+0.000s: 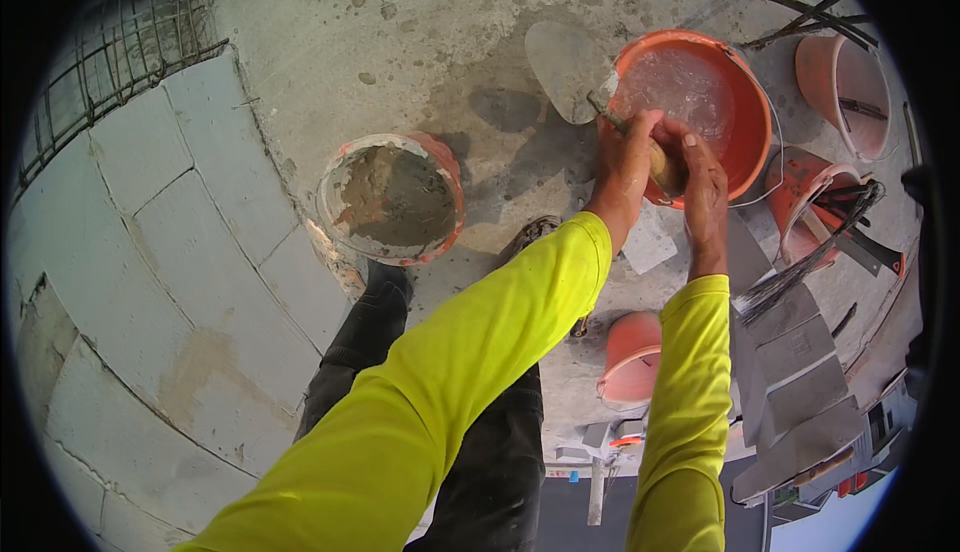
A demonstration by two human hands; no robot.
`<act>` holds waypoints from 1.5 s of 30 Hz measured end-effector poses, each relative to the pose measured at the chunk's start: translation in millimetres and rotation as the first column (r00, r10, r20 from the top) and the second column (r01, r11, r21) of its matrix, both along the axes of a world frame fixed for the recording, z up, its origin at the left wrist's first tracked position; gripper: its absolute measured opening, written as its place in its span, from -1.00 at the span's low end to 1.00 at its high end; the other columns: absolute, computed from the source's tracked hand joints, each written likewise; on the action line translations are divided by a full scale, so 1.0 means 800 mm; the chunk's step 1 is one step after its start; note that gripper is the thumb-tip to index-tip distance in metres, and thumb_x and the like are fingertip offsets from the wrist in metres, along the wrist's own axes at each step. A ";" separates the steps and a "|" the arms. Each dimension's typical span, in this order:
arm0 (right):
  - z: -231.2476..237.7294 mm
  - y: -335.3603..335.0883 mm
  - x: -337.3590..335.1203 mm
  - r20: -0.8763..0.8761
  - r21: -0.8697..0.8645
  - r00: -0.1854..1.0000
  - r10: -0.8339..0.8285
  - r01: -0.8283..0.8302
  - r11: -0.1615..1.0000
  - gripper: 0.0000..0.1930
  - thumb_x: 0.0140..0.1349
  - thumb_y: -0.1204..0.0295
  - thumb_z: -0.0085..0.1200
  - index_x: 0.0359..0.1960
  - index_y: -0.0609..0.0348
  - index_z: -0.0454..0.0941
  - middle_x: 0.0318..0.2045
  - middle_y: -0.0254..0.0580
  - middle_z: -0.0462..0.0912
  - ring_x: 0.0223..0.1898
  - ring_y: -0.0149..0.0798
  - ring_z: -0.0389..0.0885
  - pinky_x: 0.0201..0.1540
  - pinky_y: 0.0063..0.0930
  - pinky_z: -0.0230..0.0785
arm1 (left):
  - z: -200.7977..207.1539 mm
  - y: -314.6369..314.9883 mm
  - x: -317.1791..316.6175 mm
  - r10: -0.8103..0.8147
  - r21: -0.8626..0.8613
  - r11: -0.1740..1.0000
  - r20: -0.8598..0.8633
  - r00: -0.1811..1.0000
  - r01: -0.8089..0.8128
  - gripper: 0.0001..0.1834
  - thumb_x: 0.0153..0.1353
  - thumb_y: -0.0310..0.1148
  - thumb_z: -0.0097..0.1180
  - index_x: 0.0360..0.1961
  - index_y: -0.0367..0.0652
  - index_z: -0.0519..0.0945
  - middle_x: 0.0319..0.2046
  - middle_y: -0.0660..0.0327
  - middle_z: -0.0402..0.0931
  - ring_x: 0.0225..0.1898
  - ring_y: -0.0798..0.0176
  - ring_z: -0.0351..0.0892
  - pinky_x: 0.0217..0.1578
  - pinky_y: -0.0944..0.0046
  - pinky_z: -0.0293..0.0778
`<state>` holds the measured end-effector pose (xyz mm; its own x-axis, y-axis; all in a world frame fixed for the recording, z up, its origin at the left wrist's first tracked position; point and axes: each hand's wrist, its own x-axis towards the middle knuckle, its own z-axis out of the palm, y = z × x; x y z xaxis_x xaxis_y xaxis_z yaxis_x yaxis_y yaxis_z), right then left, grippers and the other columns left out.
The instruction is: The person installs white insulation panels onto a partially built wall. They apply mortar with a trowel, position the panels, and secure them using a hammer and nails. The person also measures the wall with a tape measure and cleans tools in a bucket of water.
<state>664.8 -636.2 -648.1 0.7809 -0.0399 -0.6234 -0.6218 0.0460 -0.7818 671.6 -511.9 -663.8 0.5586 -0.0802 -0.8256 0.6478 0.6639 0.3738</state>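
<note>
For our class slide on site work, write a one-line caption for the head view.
Both hands, left hand and right hand, grip a trowel handle over an orange water bucket, beside a mortar bucket.

Both arms, in bright yellow sleeves, stretch forward and upward from the lower edge, converging. The left hand (625, 157) is curled closed with its knuckles up, and the right hand (703, 184) presses against it, fingers wrapped inward, wrists bare

view: single head-worn fisheye, left of a pair
facing: steeply down over own forearms
range: close, hands near centre
overlap: none, one view
</note>
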 end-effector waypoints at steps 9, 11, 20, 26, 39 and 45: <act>0.148 0.235 -0.107 0.075 -0.022 0.592 0.803 -0.804 0.595 -0.43 0.24 0.40 0.13 0.21 0.45 0.26 -0.10 0.30 0.54 -0.07 0.28 0.60 -0.03 -0.04 0.49 | 0.158 0.265 -0.172 -0.013 0.119 0.992 -0.290 0.957 0.050 -0.16 0.46 0.29 -0.43 0.35 -0.26 0.33 0.27 -0.01 0.42 0.31 0.03 0.38 0.33 0.04 0.27; 0.148 0.278 -0.121 -0.054 -0.113 0.503 0.863 -0.861 0.495 -0.46 0.20 0.45 0.11 0.19 0.41 0.27 -0.11 0.27 0.51 -0.13 0.28 0.60 -0.06 -0.01 0.51 | 0.166 0.337 -0.212 -0.247 0.174 0.901 -0.548 0.800 0.398 -0.23 0.44 0.24 -0.22 0.26 -0.28 0.43 0.11 0.07 0.56 0.15 0.10 0.54 0.14 0.16 0.43; 0.069 0.358 -0.052 -0.330 -0.618 -0.002 0.944 -0.756 -0.217 -0.39 0.24 0.45 0.09 0.29 0.49 0.23 -0.04 0.23 0.46 -0.13 0.07 0.67 -0.14 -0.30 0.61 | -0.001 0.565 -0.234 -0.309 0.822 0.218 -0.454 0.836 0.526 -0.41 0.26 -0.25 0.19 0.28 -0.25 0.41 -0.18 0.19 0.60 -0.29 0.40 0.51 -0.24 0.33 0.49; 0.083 0.409 -0.086 -0.551 -0.435 -0.096 0.829 -0.815 -0.383 -0.47 0.26 0.48 0.03 0.24 0.52 0.27 -0.05 0.29 0.50 -0.13 0.09 0.66 -0.11 -0.22 0.60 | 0.011 0.535 -0.205 -0.270 0.741 0.563 -0.255 0.928 0.367 -0.91 0.26 -0.46 0.12 -0.28 -0.27 0.53 -0.47 0.32 0.49 -0.47 0.49 0.36 -0.42 0.42 0.34; 0.062 0.369 -0.118 -0.605 -0.359 0.120 0.787 -0.924 -0.134 -0.46 0.20 0.50 -0.04 0.26 0.31 0.26 -0.11 0.40 0.56 -0.16 0.23 0.67 -0.10 0.01 0.54 | 0.067 0.488 -0.198 -0.377 0.859 0.444 -0.078 0.923 0.254 -0.87 0.24 -0.49 0.08 -0.19 -0.26 0.51 -0.43 0.03 0.53 -0.43 0.16 0.50 -0.31 0.20 0.43; 0.109 0.387 -0.166 -0.342 -0.189 0.312 0.887 -0.947 0.260 -0.38 0.22 0.41 -0.03 0.36 0.19 0.22 -0.05 0.47 0.57 -0.07 0.41 0.60 0.08 0.09 0.44 | 0.068 0.491 -0.207 -0.458 0.835 0.437 -0.113 0.882 0.334 -0.84 0.25 -0.49 0.07 -0.14 -0.26 0.52 -0.39 -0.02 0.56 -0.41 0.11 0.52 -0.28 0.17 0.45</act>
<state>532.2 -326.6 -560.5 0.3303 0.4433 -0.8333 -0.1756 -0.8386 -0.5158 505.9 -119.3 -609.4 0.7404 0.3488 -0.5746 0.6687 -0.2958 0.6822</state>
